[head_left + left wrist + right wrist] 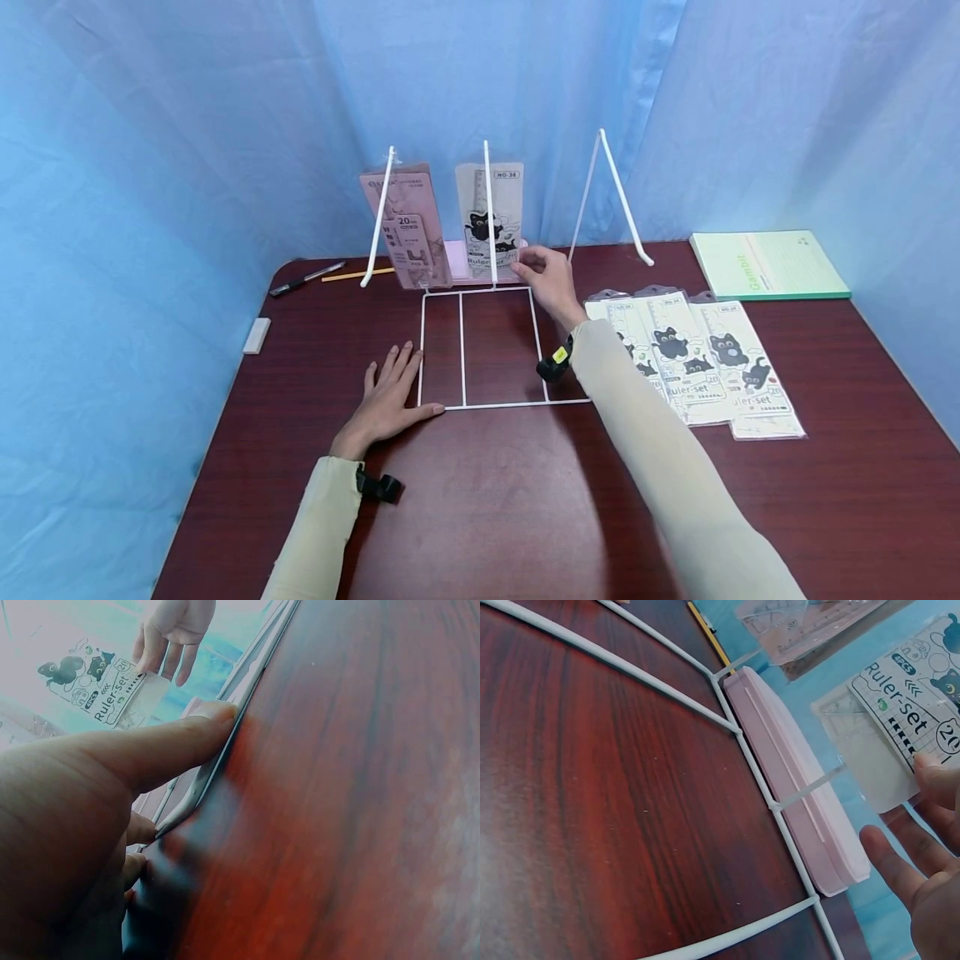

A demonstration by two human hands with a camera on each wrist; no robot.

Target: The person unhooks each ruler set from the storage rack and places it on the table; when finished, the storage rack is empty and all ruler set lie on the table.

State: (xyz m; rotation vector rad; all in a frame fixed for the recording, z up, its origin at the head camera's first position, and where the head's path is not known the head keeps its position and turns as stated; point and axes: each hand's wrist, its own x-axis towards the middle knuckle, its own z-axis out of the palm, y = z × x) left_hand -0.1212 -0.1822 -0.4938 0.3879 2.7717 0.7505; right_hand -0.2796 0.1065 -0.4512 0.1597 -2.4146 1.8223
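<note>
A white wire display rack (462,350) stands on the table, its hooked arms rising toward me. From its middle arm hangs a ruler set pack (480,204) printed with black cats. My right hand (550,279) pinches the lower right corner of this pack; in the right wrist view the thumb (936,780) lies on its front, with fingers behind. Spread on the table at the rack's left front corner is my left hand (390,400), its thumb (187,739) resting on the base wire. Pink ruler packs (408,225) hang from the left arm.
Several more cat ruler set packs (675,350) lie overlapping at the right, before a green notepad (772,265). Behind the rack lies a pink case (795,780). A pen (307,279), a yellow pencil (356,274) and a white eraser (257,336) are at the left. Blue curtains enclose the table.
</note>
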